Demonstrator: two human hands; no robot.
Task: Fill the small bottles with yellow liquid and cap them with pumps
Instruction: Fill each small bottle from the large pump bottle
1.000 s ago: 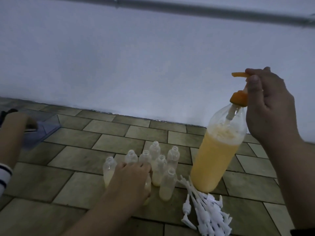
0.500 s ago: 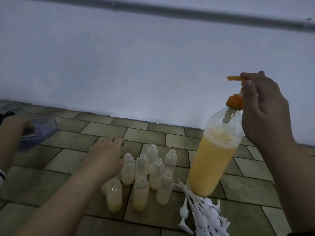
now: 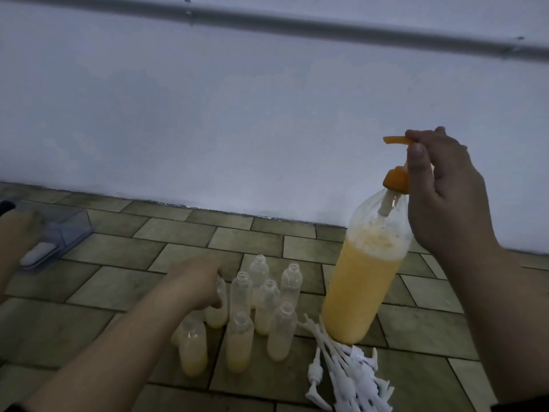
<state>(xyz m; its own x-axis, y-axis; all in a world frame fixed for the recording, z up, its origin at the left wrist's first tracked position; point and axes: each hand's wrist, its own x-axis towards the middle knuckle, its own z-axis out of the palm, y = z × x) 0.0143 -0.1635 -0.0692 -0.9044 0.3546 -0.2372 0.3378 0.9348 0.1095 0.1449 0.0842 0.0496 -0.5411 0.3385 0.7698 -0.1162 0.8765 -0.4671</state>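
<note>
The right hand (image 3: 442,197) holds the orange pump top (image 3: 396,162) of the big bottle (image 3: 365,286) of yellow liquid, which stands tilted on the floor (image 3: 118,286) below that hand. The left hand (image 3: 199,278) reaches into the small bottles (image 3: 255,310) and seems to grip one, though the dim view makes this unsure. This looks like the filling step; next, that bottle must come up under the spout, while the white pumps (image 3: 353,376) wait beside the big bottle.

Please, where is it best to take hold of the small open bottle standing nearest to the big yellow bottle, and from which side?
Probably grip the small bottle round its straight body below the shoulder, coming from the near side. It stands upright; other bottles crowd its left and back, and the white pumps lie at its right. The narrow open neck offers less hold.
</note>
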